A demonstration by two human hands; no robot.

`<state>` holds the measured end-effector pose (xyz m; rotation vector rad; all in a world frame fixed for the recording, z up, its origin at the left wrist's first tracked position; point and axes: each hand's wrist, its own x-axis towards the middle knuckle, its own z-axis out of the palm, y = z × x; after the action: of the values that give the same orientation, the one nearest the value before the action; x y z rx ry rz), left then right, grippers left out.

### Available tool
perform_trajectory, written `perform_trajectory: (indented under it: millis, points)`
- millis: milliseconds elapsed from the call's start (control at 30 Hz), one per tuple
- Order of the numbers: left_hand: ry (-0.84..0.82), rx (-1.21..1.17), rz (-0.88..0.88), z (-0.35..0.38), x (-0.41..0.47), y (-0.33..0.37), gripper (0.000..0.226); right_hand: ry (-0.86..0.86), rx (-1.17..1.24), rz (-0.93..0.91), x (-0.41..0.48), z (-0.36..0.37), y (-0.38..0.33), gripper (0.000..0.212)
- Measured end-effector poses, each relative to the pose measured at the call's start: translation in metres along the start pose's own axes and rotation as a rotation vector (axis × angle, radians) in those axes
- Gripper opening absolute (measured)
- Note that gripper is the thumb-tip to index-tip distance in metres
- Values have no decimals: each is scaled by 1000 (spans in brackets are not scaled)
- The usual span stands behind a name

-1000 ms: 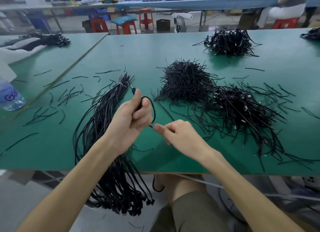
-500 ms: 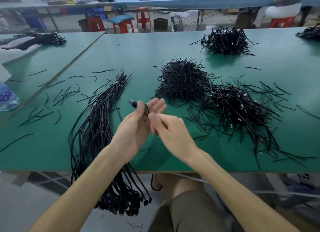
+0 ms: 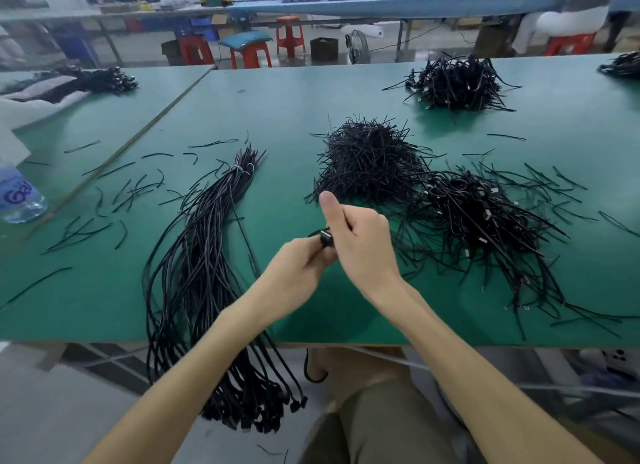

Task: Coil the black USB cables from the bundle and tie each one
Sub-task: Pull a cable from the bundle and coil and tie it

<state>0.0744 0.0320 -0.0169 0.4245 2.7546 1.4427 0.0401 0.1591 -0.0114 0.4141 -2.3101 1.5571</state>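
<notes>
The coiled cable (image 3: 325, 239) sits at the fingertips of the left hand (image 3: 300, 263), which pinch it, plug end uppermost. The right hand (image 3: 365, 247) is folded over it from the right, fingers curled, thumb standing free; whether those fingers grip the cable is hidden. The tie pile (image 3: 367, 159) lies beyond the right knuckles, so that hand is probably the nearer one to fetch a tie. The uncoiled bundle (image 3: 207, 256) runs lengthwise left of the left fingers.
</notes>
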Motion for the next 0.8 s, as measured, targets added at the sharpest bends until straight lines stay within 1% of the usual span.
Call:
perform_trajectory:
  millis: [100,133,167,233,267,333,400,433,500,567,667,733,800]
  points:
    - [117,-316,-4,2,1,-5,21,8,13,-57,-4,-7,0,63]
    - [144,-421,-34,1,2,-8,22,3,22,-69,-7,-9,1,63]
    - [155,-546,-61,-2,3,-11,27,-12,21,-81,-11,-10,1,63]
    - [95,-775,-37,-7,5,-15,42,-42,37,-91,-20,-7,1,61]
    - [43,-845,1,-9,5,-16,45,-46,61,-83,-24,-5,0,60]
    - [-53,-909,43,-14,6,-16,46,-20,144,-22,-25,-2,-2,59]
    - [-94,-950,35,-17,7,-16,47,3,220,36,-23,-2,-2,57]
    - [-96,-976,28,-18,7,-16,48,-5,215,28,-23,-2,-2,57]
    - [-103,-1018,16,-17,7,-14,49,-54,126,-42,-27,-2,0,57]
    - [-91,-1064,-5,-12,6,-13,49,-107,23,-91,-33,1,3,55]
    - [-44,-1177,-110,-7,5,-12,46,-199,-64,-50,-38,3,11,49]
    - [-6,-1244,-183,-4,6,-12,37,-245,-90,-39,-41,2,14,41]
    - [48,-1248,-202,-1,5,-12,27,-253,-88,-20,-43,2,14,40]
